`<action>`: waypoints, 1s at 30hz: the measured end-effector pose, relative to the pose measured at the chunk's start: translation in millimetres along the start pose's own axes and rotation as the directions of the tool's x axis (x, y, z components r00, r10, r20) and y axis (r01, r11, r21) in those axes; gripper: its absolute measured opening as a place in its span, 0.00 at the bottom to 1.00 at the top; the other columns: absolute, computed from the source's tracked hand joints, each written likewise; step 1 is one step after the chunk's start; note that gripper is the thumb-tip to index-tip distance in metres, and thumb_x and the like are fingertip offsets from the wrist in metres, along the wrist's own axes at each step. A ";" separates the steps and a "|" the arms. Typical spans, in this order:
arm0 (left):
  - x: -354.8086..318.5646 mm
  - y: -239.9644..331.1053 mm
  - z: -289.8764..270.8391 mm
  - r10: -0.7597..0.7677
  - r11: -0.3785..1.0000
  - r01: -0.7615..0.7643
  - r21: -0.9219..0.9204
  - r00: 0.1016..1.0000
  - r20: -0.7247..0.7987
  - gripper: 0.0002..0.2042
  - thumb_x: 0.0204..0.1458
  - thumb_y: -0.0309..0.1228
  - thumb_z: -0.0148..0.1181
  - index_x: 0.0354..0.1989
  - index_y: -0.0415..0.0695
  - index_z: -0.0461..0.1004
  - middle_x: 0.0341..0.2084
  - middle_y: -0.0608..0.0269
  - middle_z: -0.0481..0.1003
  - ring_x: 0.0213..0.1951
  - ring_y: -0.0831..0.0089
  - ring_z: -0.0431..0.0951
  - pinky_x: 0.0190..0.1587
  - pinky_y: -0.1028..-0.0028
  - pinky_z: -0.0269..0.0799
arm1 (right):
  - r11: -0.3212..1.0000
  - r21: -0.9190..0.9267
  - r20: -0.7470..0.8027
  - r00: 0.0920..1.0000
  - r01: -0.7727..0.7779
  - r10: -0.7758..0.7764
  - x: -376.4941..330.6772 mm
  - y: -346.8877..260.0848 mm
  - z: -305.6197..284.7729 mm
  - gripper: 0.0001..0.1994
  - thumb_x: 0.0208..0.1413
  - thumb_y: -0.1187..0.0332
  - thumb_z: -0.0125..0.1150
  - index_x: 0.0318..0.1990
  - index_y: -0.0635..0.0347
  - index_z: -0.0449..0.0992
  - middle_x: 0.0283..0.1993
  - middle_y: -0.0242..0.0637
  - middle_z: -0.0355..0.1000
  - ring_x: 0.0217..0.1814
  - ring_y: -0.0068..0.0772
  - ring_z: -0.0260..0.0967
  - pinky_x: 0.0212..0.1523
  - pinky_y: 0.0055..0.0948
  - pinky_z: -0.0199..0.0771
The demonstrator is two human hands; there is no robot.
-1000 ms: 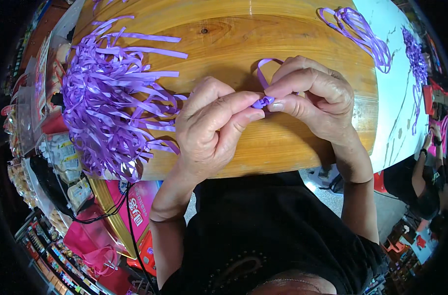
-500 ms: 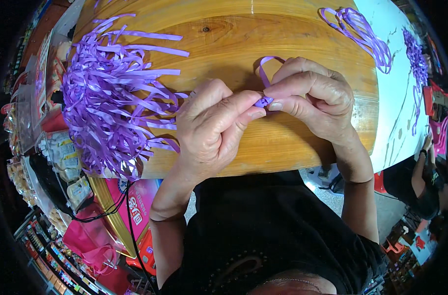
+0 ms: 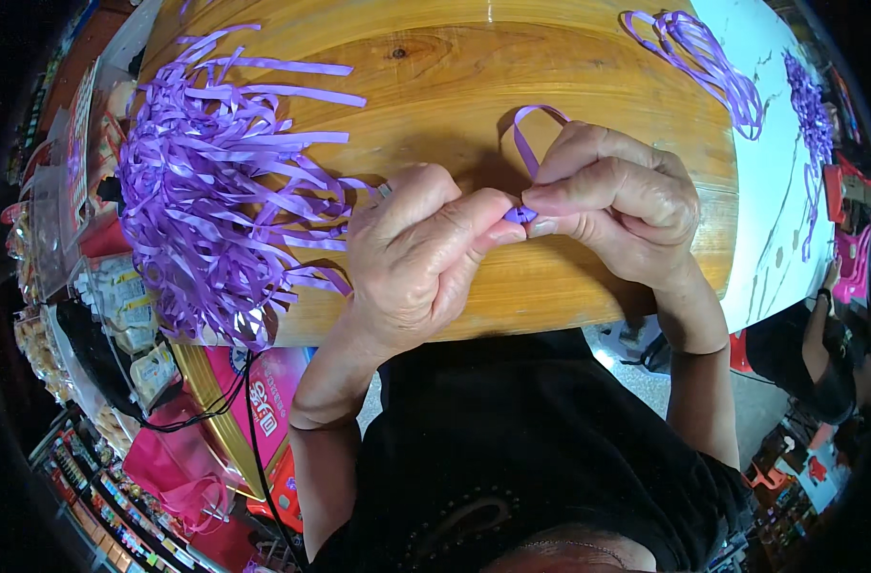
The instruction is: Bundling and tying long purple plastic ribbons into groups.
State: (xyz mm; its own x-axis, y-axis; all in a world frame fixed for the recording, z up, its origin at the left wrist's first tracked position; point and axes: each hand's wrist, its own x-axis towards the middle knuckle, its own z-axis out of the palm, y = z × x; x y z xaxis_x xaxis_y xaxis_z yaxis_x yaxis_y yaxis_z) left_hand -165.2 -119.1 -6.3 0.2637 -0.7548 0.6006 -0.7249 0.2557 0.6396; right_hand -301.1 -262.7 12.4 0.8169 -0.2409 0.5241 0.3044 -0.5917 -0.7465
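Over the wooden table (image 3: 435,86), my two hands meet at a small folded or knotted piece of purple ribbon (image 3: 520,215). My left hand (image 3: 421,248) is closed, pinching the left end of that piece between thumb and forefinger. From the other side my right hand (image 3: 622,201) pinches it, its thumb just below the piece. A loop of the same ribbon (image 3: 523,141) rises above the right fingertips, and its end disappears behind that hand. To the left of my left hand lies a big heap of cut purple ribbon strips (image 3: 211,191).
A looped bundle of purple ribbon (image 3: 708,72) lies at the far right table edge. Beyond it, more purple ribbon (image 3: 810,115) rests on a white marbled surface (image 3: 775,210). Plastic boxes of packets (image 3: 120,306) crowd the left side. Another person's arm (image 3: 817,329) shows at the right.
Both hands have shifted slightly right and down with the small ribbon piece still pinched between them. The ribbon loop above the right fingers has moved right too and opened wider.
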 end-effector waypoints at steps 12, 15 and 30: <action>8.1 2.6 -11.9 0.060 0.980 -0.028 -0.195 0.985 0.163 0.11 0.35 0.26 0.68 0.28 0.39 0.74 0.17 0.64 0.62 0.14 0.72 0.64 0.16 0.73 0.56 | 0.993 -0.042 -0.017 0.994 0.106 -0.107 -5.1 -9.5 6.1 0.11 0.38 0.75 0.68 0.32 0.63 0.75 0.27 0.37 0.69 0.26 0.34 0.67 0.25 0.29 0.66; 12.6 5.9 -16.4 0.040 0.979 0.011 -0.204 0.970 0.241 0.10 0.37 0.24 0.67 0.27 0.38 0.74 0.16 0.63 0.61 0.13 0.71 0.63 0.15 0.73 0.55 | 0.991 -0.033 -0.033 0.991 0.129 -0.130 -4.5 -8.7 6.4 0.10 0.38 0.78 0.67 0.31 0.63 0.74 0.28 0.37 0.69 0.26 0.34 0.66 0.25 0.30 0.65; 21.3 -6.6 -20.7 -0.058 0.912 0.246 -0.327 0.870 0.490 0.06 0.43 0.25 0.64 0.26 0.37 0.72 0.16 0.62 0.62 0.16 0.70 0.61 0.18 0.73 0.54 | 0.997 0.030 -0.008 0.998 0.064 -0.064 -8.0 0.7 11.3 0.07 0.38 0.78 0.64 0.28 0.65 0.73 0.28 0.39 0.68 0.25 0.36 0.64 0.24 0.31 0.63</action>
State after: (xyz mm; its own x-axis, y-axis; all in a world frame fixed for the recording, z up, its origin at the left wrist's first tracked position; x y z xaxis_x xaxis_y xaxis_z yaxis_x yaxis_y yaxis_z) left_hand -141.7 -124.3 12.2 -0.0399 -0.9673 0.2503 -0.3882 0.2458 0.8882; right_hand -301.8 -252.5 3.0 0.7916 -0.2087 0.5743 0.3708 -0.5830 -0.7229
